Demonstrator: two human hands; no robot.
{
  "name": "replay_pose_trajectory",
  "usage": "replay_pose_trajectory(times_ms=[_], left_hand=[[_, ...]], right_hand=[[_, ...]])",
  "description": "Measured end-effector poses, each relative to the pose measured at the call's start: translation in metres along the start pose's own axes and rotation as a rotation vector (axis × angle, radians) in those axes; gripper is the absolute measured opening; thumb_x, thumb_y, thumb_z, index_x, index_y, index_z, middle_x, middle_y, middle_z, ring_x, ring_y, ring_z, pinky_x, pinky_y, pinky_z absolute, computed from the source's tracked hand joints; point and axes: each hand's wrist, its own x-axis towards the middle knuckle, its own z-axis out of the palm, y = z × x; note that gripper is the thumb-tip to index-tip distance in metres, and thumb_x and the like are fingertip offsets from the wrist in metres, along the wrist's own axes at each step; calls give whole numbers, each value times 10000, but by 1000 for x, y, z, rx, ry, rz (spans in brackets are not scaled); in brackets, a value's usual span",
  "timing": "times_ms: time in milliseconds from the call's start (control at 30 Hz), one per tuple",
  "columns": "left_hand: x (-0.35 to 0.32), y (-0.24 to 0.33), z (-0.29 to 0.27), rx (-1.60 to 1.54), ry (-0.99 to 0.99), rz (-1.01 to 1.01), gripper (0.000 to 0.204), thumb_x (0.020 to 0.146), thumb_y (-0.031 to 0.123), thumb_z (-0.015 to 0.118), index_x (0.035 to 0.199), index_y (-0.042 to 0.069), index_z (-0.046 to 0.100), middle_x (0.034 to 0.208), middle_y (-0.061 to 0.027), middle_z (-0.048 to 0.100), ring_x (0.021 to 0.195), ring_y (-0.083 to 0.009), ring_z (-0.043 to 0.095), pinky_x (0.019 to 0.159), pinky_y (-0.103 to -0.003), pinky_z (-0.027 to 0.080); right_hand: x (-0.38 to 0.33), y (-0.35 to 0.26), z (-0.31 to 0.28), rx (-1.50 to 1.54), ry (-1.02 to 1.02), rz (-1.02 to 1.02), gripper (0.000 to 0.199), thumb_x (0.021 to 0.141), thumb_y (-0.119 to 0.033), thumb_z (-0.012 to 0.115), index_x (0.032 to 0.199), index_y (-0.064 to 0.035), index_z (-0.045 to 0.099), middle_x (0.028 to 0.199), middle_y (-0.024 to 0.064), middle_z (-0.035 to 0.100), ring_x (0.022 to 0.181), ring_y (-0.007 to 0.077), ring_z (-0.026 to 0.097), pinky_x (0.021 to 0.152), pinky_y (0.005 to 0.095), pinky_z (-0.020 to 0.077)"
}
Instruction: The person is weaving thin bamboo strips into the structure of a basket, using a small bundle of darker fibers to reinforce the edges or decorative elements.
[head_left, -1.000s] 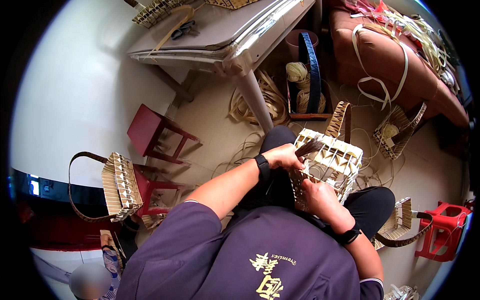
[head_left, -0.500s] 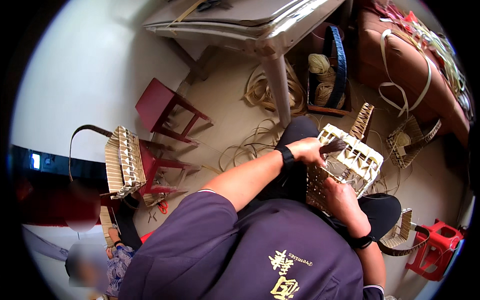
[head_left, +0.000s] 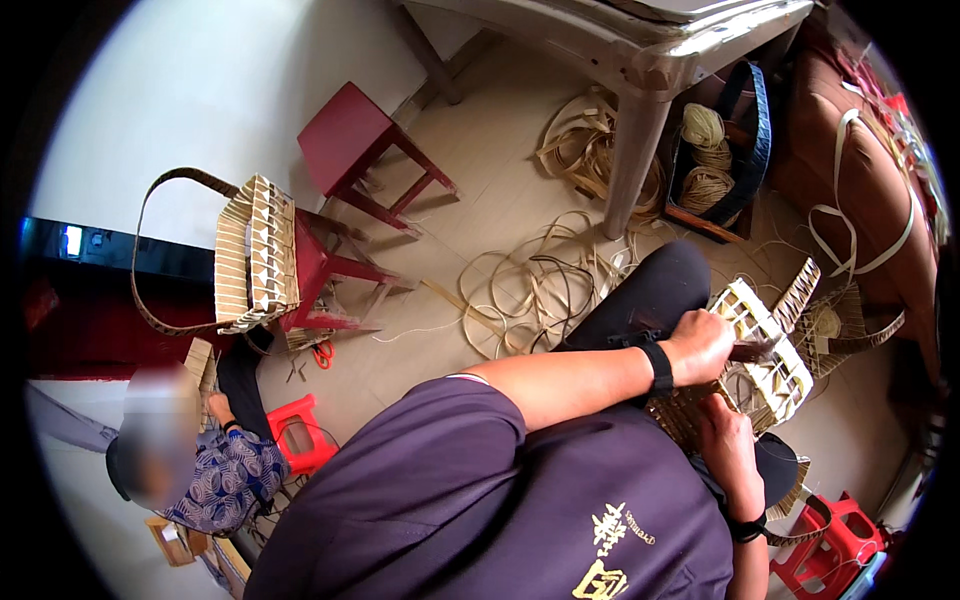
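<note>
A woven basket (head_left: pixel 793 388) in cream and brown strips rests in my lap, tilted, its patterned handle (head_left: pixel 797 293) pointing away. My left hand (head_left: pixel 700 348) is closed at the basket's left side. A dark brown tuft, like a brush's bristles (head_left: pixel 756 350), sticks out from its fingers over the basket; the grip itself is hidden. Nearer to me, my right hand (head_left: pixel 728 450) is closed on the basket's near edge. Its fingertips are partly hidden against the weave.
Loose strips (head_left: pixel 535 290) lie tangled on the floor before my knee. A table leg (head_left: pixel 637 165) stands beyond, beside a basket of yarn balls (head_left: pixel 703 170). Dark red stools (head_left: pixel 345 135) and a finished-looking basket (head_left: pixel 258 265) are leftward; a co-worker (head_left: pixel 230 470) sits lower left.
The view has swung, so the room appears shifted. Both my hands and the basket now appear further right and lower; both hands keep their hold.
</note>
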Motion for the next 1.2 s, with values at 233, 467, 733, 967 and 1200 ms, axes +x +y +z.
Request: replay_pose_trajectory(times_ms=[233,467,733,967,1200], left_hand=[[-4,30,25,193,99,178,167,777,149,658,831,48,779,850,-157,748,818,-265,750,712,-389,600],[-29,7,-47,-82,15,113,158,789,142,679,872,33,756,827,-197,735,803,-370,735,738,-468,588],[-58,-59,-144,-820,78,0,248,980,251,714,933,12,756,782,-74,743,695,-127,681,662,-320,541],[-47,20,-88,-477,133,187,208,866,155,682,1003,8,736,850,-196,725,785,-301,706,727,-415,571],[-50,33,-65,-606,160,362,463,805,168,738,1245,32,688,1069,-242,696,949,-391,715,842,-437,587]], right_hand=[[-3,-8,-21,-37,-103,12,209,922,-29,596,1131,-17,601,864,279,682,819,487,668,694,551,528],[-35,10,-70,102,-192,100,304,1000,-70,520,1266,-3,652,888,185,710,788,275,703,731,372,537],[-28,-2,-107,440,36,192,332,1011,-34,492,1309,-10,637,752,24,608,609,73,518,556,228,390],[24,-54,-95,838,15,75,937,853,-445,830,1563,-16,393,817,-48,585,637,14,481,551,176,338],[4,-20,-86,987,122,277,517,943,-247,755,1381,-16,607,777,-77,540,610,11,392,540,184,287]])
